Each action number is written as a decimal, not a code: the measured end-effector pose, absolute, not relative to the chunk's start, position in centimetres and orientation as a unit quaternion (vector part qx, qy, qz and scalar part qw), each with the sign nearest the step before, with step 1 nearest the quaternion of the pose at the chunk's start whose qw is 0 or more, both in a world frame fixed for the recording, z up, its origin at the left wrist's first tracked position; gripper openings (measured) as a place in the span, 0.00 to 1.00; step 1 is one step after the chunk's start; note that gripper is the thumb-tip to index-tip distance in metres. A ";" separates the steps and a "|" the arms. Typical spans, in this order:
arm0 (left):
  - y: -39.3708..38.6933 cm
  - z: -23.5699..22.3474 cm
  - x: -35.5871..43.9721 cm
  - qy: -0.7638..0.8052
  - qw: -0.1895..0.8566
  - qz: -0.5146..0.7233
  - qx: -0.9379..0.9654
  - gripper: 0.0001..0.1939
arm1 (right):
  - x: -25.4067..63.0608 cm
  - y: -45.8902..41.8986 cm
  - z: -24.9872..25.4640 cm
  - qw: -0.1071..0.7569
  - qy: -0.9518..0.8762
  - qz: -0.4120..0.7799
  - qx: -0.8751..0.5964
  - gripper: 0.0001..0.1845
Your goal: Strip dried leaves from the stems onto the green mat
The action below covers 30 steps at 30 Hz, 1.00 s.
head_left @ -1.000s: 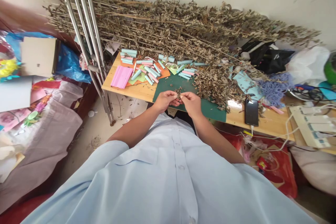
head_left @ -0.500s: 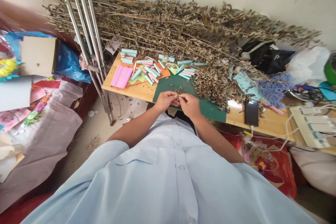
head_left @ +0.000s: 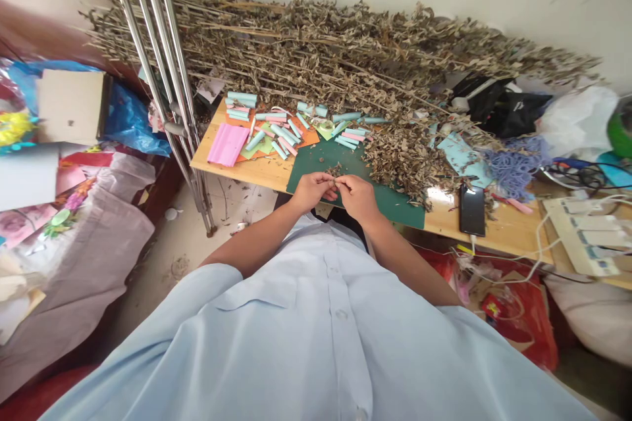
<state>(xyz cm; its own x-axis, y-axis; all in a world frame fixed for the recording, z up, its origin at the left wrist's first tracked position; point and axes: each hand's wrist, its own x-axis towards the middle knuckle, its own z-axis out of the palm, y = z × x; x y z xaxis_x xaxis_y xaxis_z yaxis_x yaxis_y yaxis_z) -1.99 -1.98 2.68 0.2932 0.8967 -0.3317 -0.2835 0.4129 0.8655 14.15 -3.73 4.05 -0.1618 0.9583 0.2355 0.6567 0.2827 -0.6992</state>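
My left hand [head_left: 311, 191] and my right hand [head_left: 356, 198] meet above a dark green cutting mat [head_left: 316, 169], with their fingers pinched together. Both pinch a small dried leafy sprig [head_left: 336, 171], partly hidden by my fingertips. Just right of my hands, a heap of dried leaves [head_left: 407, 161] lies across the mat. Beyond them lie several rolled pale blue paper tubes [head_left: 284, 135], and a folded pink paper sheet [head_left: 227, 145] rests further left. Long dried branches [head_left: 316, 52] spread across the back of the wooden table [head_left: 251, 172].
A black phone [head_left: 472, 210] lies on the table's right side near blue yarn [head_left: 516, 172]. Metal crutches [head_left: 158, 59] stand at the table's left end. A white power strip [head_left: 582, 237] with cables sits right. Cloth and paper crafts pile left.
My hands stay together around the sprig, with only small finger shifts. The view has shifted very slightly.
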 end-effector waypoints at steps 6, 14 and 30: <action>-1.3 1.9 -2.9 0.378 0.767 0.403 0.326 0.17 | 14.4 -3.7 4.1 0.343 -0.754 0.218 -0.516 0.12; -1.4 1.6 -3.0 0.384 0.762 0.384 0.352 0.16 | 13.5 -3.9 3.5 0.366 -0.660 0.285 -0.591 0.07; -1.5 1.7 -2.6 0.377 0.762 0.416 0.324 0.21 | 13.5 -3.6 3.8 0.419 -0.571 0.381 -0.594 0.11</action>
<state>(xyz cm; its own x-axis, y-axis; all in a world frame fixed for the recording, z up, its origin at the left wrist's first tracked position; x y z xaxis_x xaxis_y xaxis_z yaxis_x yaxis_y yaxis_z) -2.63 -1.52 1.65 0.3708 0.8774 -0.3044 -0.3886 0.4443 0.8072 13.53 -3.60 3.84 0.0572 0.9980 0.0255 0.3585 0.0034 -0.9335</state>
